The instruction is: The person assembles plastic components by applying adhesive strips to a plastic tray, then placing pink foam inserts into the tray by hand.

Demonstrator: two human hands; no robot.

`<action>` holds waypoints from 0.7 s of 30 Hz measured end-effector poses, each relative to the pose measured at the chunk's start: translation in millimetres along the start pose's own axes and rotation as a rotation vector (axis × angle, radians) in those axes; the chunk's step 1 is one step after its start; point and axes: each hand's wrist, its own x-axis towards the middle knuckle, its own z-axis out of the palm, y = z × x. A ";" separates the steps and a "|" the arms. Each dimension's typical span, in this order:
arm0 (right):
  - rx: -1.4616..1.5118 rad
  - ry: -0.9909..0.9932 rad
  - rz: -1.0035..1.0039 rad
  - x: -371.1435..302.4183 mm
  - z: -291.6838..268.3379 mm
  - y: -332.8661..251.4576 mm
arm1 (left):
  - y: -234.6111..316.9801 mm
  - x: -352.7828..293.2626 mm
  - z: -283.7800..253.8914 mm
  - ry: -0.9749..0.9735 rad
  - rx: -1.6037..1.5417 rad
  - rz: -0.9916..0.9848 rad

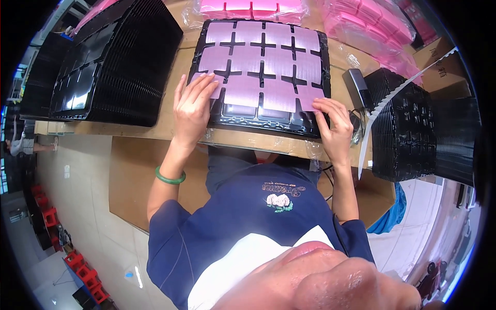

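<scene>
You have both hands on the black tray's [248,123] sheets, the tray lying on the desk [173,101] at the upper middle of the frame. Lilac-pink sheets [279,94] cover most of it in rows of four, with black cross-shaped ribs showing between many of them — the pockets along its near edge are bare. Your left hand [192,107] reaches in at the tray's left side, its fingers loosely extended over the nearest row's leftmost sheet; whether it pinches that sheet or only rests on it, you cannot tell from here. Your right hand [336,124] is bent at the near right corner, fingertips at the edge of that row's rightmost sheet — again, the grip itself cannot be made out. A green bangle [170,177] circles your left forearm. A tall stack of black trays [144,62] stands at the upper left of the frame, and another black stack [400,134] at the right, with a white toothed strip [397,92] curving in front of it. Near your right hand lies a small dark box [356,83]; pink pieces in clear plastic [369,20] fill the upper right.
</scene>
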 end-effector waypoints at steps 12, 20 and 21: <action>-0.056 -0.042 -0.016 -10.5 2.3 -1.2 | -2.4 -7.2 1.6 -0.017 -0.057 -0.054; -0.042 -0.141 -0.024 -16.1 -1.6 -0.4 | -1.3 -15.4 -9.6 -0.157 -0.106 -0.111; -0.040 -0.145 -0.024 -14.8 -5.8 -2.5 | 2.5 -14.3 -16.3 -0.205 -0.166 -0.110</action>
